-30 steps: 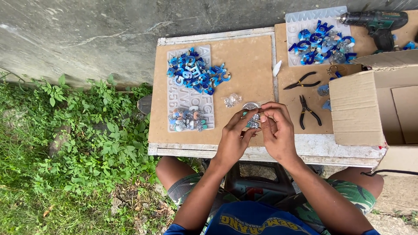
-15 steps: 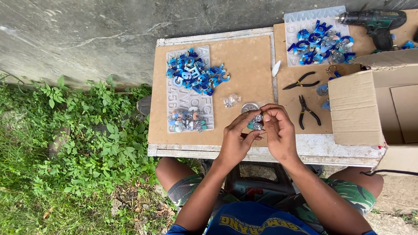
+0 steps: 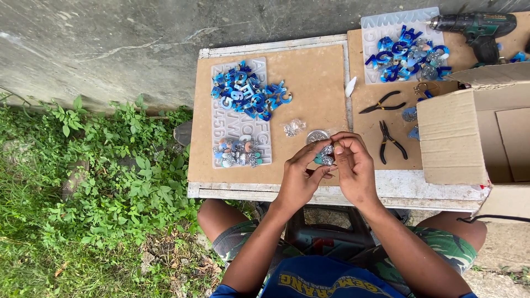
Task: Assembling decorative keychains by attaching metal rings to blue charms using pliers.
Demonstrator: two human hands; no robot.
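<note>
While the person sits with knees under the table edge, both hands meet just above the near rim of the table (image 3: pixel 248 190). The left hand (image 3: pixel 298 179) and the right hand (image 3: pixel 353 168) pinch a small glittery silver-and-teal charm (image 3: pixel 324 155) between their fingertips, fingers curled closed around it. Just beyond the charm a small round tin (image 3: pixel 316 136) lies on the brown board (image 3: pixel 309 77), with a tiny clear bag of silver bits (image 3: pixel 293 127) beside it to the left. Farther left, a translucent letter mould (image 3: pixel 241 116) carries a small pile of pale and teal pieces (image 3: pixel 238 153) at its near end and a heap of blue letters (image 3: pixel 248 92) at its far end. To the right lie two black pliers (image 3: pixel 389 140), and an open cardboard box (image 3: pixel 458 138) stands at the table's right end. Farthest off, a second mould with blue letters (image 3: pixel 406 49) lies next to a dark cordless drill (image 3: pixel 477 27).
</note>
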